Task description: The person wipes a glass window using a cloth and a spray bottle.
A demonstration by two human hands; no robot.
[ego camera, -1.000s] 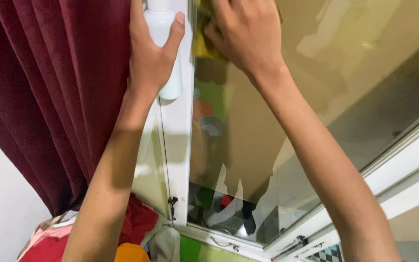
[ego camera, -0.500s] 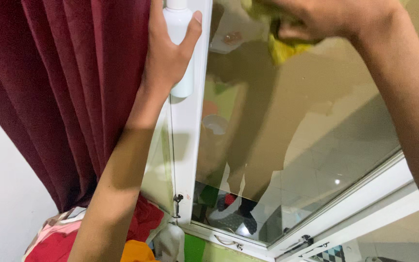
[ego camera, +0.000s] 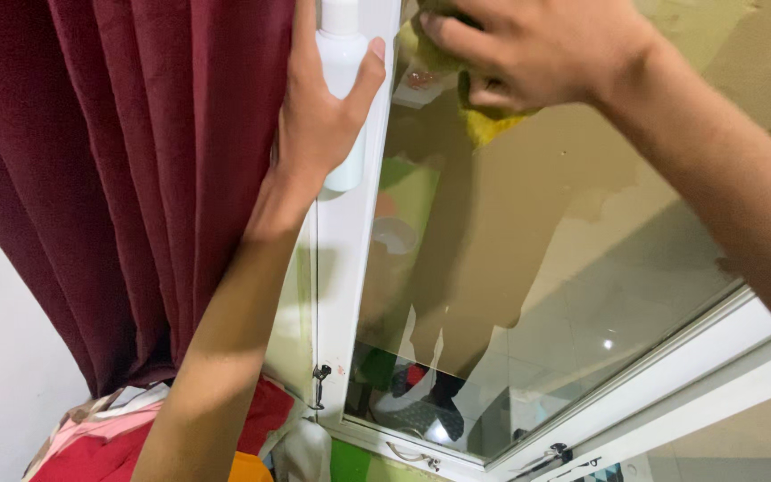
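Left forearm comes up from the bottom edge of the view, in front of the curtain. Left hand (ego camera: 314, 134) is wrapped around a white plastic spray bottle (ego camera: 343, 98): thumb across the front of the bottle, fingers behind it. The bottle is upright and pressed against the white vertical window frame (ego camera: 336, 295), near the frame's top end. Bottle top is cut off by the upper edge of the view.

Right forearm enters from the right edge and crosses the upper right of the pane. Right hand (ego camera: 528, 49) is clenched on a crumpled yellow cleaning cloth (ego camera: 485, 125), knuckles facing the camera. The cloth is pressed flat on the clear glass window pane (ego camera: 528, 295), at the pane's upper left corner, just beside the vertical frame. Only the lower and left bits of cloth stick out from under the hand.

Left of the frame: dark red pleated fabric curtain (ego camera: 118, 178), hanging, touching the back of the left hand. Small dark metal latch (ego camera: 319, 379) sits at the lower end of the vertical frame. White bottom frame rail (ego camera: 662, 370) runs diagonally along the pane's lower right edge.

Farther down, at the bottom left corner: pile of red, pink and orange clothes (ego camera: 91, 442). Glass shows tan and green reflections; details behind it unclear.
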